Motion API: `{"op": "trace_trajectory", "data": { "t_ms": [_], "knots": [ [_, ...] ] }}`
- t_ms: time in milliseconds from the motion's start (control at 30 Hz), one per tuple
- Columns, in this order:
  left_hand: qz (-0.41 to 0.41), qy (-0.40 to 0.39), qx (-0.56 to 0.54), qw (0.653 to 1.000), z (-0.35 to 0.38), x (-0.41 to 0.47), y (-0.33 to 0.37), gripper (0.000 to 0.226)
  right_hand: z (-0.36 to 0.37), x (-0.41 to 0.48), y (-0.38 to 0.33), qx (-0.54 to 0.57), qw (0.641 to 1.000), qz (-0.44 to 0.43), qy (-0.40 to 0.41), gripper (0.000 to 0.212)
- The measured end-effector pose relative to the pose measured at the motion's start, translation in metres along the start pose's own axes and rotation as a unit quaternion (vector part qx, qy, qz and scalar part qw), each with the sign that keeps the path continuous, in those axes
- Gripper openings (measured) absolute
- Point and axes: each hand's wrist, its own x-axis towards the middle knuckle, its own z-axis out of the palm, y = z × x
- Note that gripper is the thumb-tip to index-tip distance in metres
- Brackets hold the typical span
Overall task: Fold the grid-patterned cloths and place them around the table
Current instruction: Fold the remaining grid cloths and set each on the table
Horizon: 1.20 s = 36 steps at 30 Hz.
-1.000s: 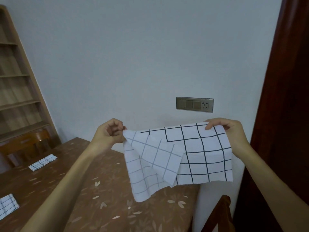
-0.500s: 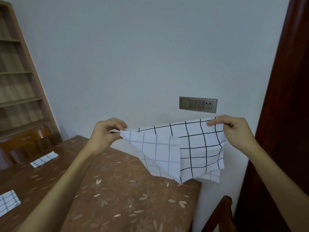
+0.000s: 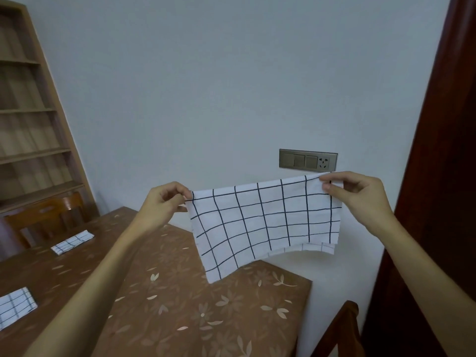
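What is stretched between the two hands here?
In the head view, a grid-patterned cloth hangs between left hand and right hand, pinched at its top corners.

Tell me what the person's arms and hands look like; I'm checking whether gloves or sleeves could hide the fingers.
Both forearms are bare as far as the view reaches: no sleeves show. The left hand and the right hand wear no gloves, and no rings, watch or bracelet show on the sides facing the camera. The fingers are uncovered, with short nails visible on the right hand.

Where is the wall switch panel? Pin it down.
In the head view, the switch panel sits on the wall right of centre, just above the held cloth and up-left of the right hand.
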Motion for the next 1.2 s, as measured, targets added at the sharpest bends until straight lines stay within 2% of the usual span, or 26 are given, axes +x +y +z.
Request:
{"op": "trace_trajectory", "data": {
  "t_ms": [133,267,300,400,467,533,600,767,833,933,1000,1033,1100,1167,1200],
  "knots": [
    [-0.006,-0.004,0.073,0.997,0.012,-0.003,0.003,0.036,0.019,-0.002,-0.014,0.033,0.999,-0.015,-0.022,0.023],
    [0.008,-0.085,0.091,0.992,0.044,-0.013,0.018,0.033,0.045,-0.006,-0.028,0.012,0.996,-0.049,-0.072,0.025],
    [0.017,-0.105,0.1,0.989,0.056,-0.016,0.024,0.038,0.053,-0.007,-0.032,0.005,0.994,-0.058,-0.089,0.026],
    [0.019,-0.145,0.022,0.989,0.089,-0.018,0.039,0.049,0.073,-0.012,-0.046,-0.021,0.988,-0.077,-0.134,0.032],
    [0.034,-0.149,-0.016,0.988,0.104,-0.017,0.04,0.035,0.082,-0.015,-0.052,-0.036,0.985,-0.076,-0.153,0.038],
    [0.052,-0.128,-0.017,0.99,0.111,-0.015,0.039,0.014,0.084,-0.017,-0.054,-0.06,0.983,-0.071,-0.16,0.044],
    [0.05,-0.093,-0.044,0.993,0.111,-0.014,0.035,0.005,0.079,-0.017,-0.048,-0.091,0.983,-0.05,-0.15,0.049],
    [-0.013,0.002,-0.145,0.989,0.092,-0.013,0.028,0.021,0.056,-0.018,-0.02,-0.098,0.988,0.074,-0.094,0.063],
    [-0.041,0.019,-0.182,0.982,0.085,-0.014,0.028,0.026,0.051,-0.02,-0.012,-0.059,0.987,0.122,-0.082,0.057],
    [-0.072,0.015,-0.233,0.97,0.078,-0.016,0.032,0.03,0.05,-0.023,0.001,-0.012,0.981,0.161,-0.104,0.03],
    [-0.076,0.012,-0.24,0.968,0.076,-0.016,0.034,0.03,0.051,-0.025,0.011,0.007,0.981,0.172,-0.094,0.037],
    [-0.077,0.012,-0.239,0.968,0.075,-0.016,0.034,0.031,0.052,-0.026,0.009,0.034,0.981,0.175,-0.078,0.035],
    [-0.076,0.017,-0.235,0.969,0.074,-0.016,0.034,0.031,0.053,-0.026,0.012,0.068,0.979,0.18,-0.07,0.016],
    [-0.079,0.019,-0.224,0.971,0.074,-0.015,0.032,0.031,0.054,-0.026,0.01,0.075,0.981,0.161,-0.074,0.029],
    [-0.081,0.02,-0.215,0.973,0.074,-0.014,0.031,0.031,0.054,-0.025,0.009,0.08,0.982,0.152,-0.08,0.02]
  ]
}}
